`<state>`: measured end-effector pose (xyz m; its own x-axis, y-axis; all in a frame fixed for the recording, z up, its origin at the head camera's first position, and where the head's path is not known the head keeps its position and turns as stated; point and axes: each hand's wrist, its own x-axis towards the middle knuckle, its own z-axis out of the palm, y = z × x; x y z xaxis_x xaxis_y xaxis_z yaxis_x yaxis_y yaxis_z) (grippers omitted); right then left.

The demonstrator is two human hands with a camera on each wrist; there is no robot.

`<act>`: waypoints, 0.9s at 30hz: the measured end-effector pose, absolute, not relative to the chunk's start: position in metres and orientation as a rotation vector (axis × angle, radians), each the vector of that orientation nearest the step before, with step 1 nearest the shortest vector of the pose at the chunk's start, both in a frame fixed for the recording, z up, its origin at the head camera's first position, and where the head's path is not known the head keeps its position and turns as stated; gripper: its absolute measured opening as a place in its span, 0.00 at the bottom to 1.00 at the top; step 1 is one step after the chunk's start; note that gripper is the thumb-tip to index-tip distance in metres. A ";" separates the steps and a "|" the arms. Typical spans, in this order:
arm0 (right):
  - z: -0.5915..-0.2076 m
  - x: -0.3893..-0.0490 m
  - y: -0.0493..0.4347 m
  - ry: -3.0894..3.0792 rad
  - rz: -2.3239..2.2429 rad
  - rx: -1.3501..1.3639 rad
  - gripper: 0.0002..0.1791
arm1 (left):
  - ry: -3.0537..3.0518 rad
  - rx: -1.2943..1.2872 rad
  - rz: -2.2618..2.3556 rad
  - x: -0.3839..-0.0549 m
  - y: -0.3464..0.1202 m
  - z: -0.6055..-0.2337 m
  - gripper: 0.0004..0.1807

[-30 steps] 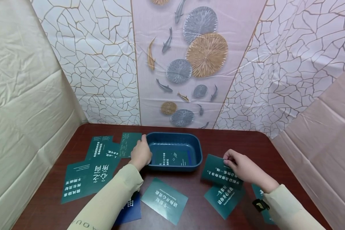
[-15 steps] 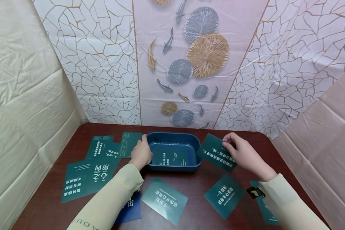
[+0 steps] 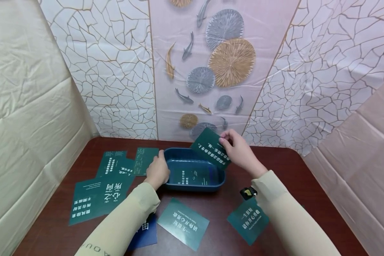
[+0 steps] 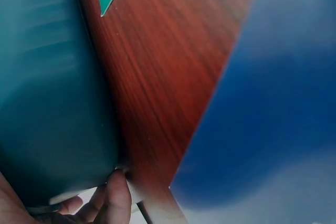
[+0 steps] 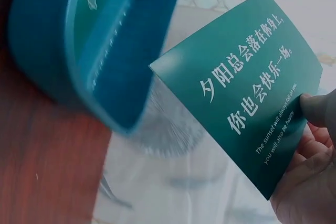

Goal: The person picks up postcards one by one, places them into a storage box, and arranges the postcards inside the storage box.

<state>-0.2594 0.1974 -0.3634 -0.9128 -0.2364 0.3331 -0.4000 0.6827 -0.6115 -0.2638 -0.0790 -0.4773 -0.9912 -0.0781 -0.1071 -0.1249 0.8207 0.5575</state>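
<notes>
My right hand [image 3: 241,151] pinches a green postcard [image 3: 209,147] with white Chinese writing between thumb and fingers at one edge. The card is held tilted over the back right rim of a blue plastic box [image 3: 222,179]. In the right wrist view the postcard [image 5: 236,82] shows its printed face, close beside the box [image 5: 42,40]. My left hand [image 3: 157,171] grips the left end of the box, its fingers [image 4: 119,198] curled at the wall in the left wrist view. Another green postcard [image 3: 192,174] lies flat inside the box.
Several overlapping green postcards [image 3: 89,199] lie left on the dark red table [image 3: 44,227]. In front are a green postcard [image 3: 184,222], a blue card [image 3: 145,234] partly under the left sleeve, and a green postcard [image 3: 248,220] near the right sleeve. A patterned cloth [image 3: 121,89] hangs behind.
My right hand has lifted the postcard off the right side of the table and carried it left and back, over the box. The left hand has stayed at the box.
</notes>
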 end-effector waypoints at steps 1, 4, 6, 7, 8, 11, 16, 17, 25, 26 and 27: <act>-0.366 -0.263 0.192 -2.689 1.057 0.515 0.06 | 2.920 -0.162 0.904 -0.264 -0.079 -0.477 0.42; -0.376 -0.273 0.176 -2.769 1.060 0.564 0.05 | 2.918 -0.160 0.902 -0.263 -0.080 -0.475 0.42; -0.384 -0.278 0.167 -2.850 1.047 0.592 0.04 | 2.919 -0.160 0.904 -0.262 -0.080 -0.474 0.42; -0.388 -0.280 0.162 -2.892 1.035 0.614 0.04 | 2.919 -0.158 0.904 -0.262 -0.080 -0.474 0.42; -0.392 -0.282 0.159 -2.932 1.019 0.634 0.04 | 2.921 -0.155 0.903 -0.262 -0.080 -0.474 0.42; -0.401 -0.288 0.148 -3.033 0.976 0.683 0.05 | 2.926 -0.149 0.896 -0.263 -0.079 -0.475 0.41; -0.408 -0.292 0.135 -3.106 0.985 0.727 0.05 | 2.929 -0.153 0.885 -0.264 -0.078 -0.477 0.41; -0.409 -0.293 0.134 -3.116 0.990 0.729 0.05 | 2.930 -0.157 0.880 -0.264 -0.078 -0.477 0.41; -0.424 -0.301 0.130 -3.201 0.930 0.732 0.04 | 2.925 -0.166 0.880 -0.265 -0.079 -0.477 0.42; -0.427 -0.301 0.131 -3.214 0.912 0.728 0.04 | 2.924 -0.167 0.879 -0.265 -0.079 -0.477 0.42; -0.430 -0.302 0.131 -3.229 0.893 0.723 0.04 | 2.923 -0.167 0.876 -0.265 -0.080 -0.477 0.42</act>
